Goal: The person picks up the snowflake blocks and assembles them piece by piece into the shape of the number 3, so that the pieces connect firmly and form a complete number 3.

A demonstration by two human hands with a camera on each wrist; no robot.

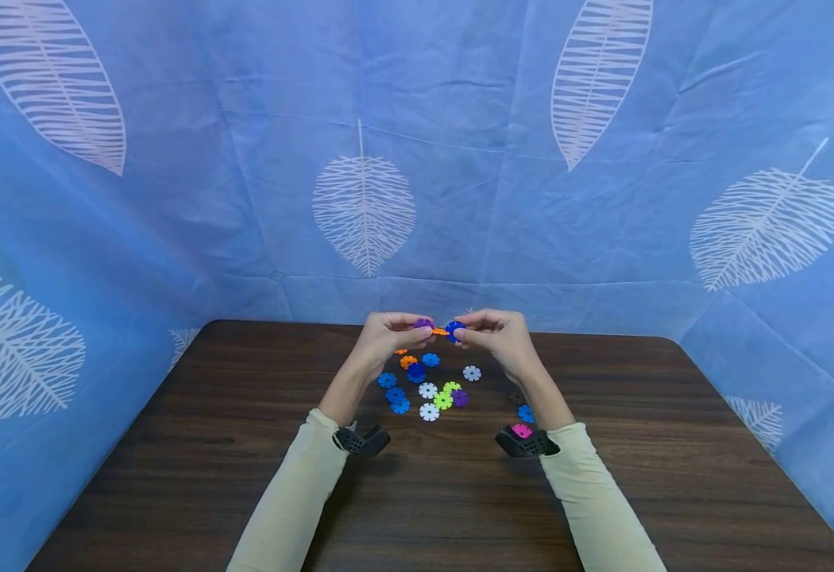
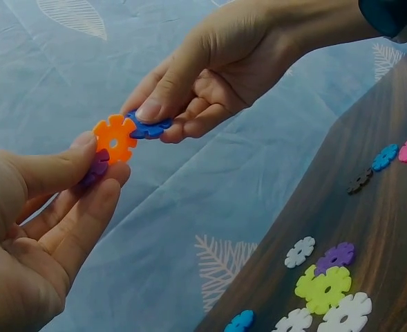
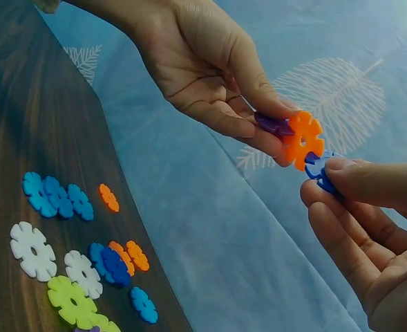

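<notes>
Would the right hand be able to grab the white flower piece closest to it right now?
Probably not just yet: the right hand is busy pinching a dark blue piece. If it let go, likely yes, since nothing covers that white flower piece.

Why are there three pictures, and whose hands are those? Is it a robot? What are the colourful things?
No robot here! It's one person using bare hands. The wide picture comes from a camera on the person's head, looking forward and down. The other two come from cameras on the left and right wrists, so you see the hands up close.

The left hand pinches a purple piece. The right hand pinches a blue piece. An orange piece sits between them, touching both.

On the brown wooden table lie more flat, flower-shaped pieces: white, blue, yellow-green, orange, purple, pink and a dark one. Behind hangs a blue cloth with white leaves.
</notes>
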